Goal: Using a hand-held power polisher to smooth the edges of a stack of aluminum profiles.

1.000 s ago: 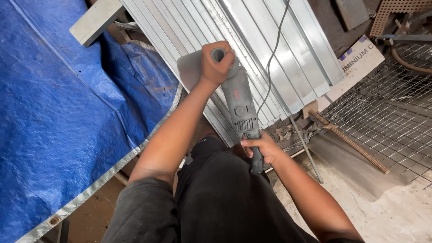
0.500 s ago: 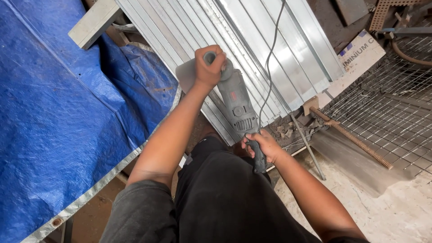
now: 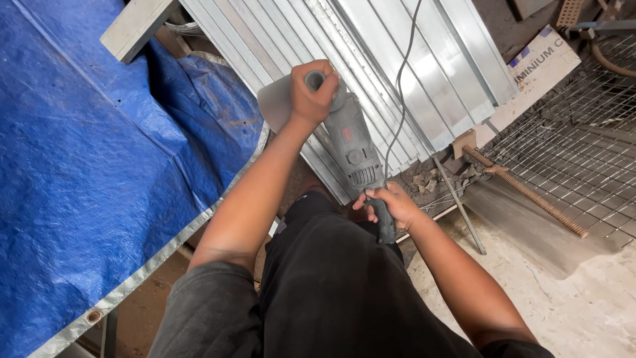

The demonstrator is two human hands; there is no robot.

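I judge cutting is underway: my left hand (image 3: 313, 89) and right hand (image 3: 391, 202) clench the grey corded angle grinder (image 3: 351, 149) over ribbed silver metal sheets (image 3: 397, 73); next needs steady pressure.

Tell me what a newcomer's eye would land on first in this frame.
Centre frame, a grey angle grinder gripped by both hands: the left hand on its side handle, the right hand on its rear grip. Beneath it lie ribbed metal sheets, and a blue tarpaulin fills the left side.

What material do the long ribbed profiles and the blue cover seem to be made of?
Ribbed profiles: probably aluminium, matte silver, with straight extruded ridges and soft glare. Blue cover: likely woven plastic tarpaulin, with creases, a fine weave and a silvery hemmed edge.
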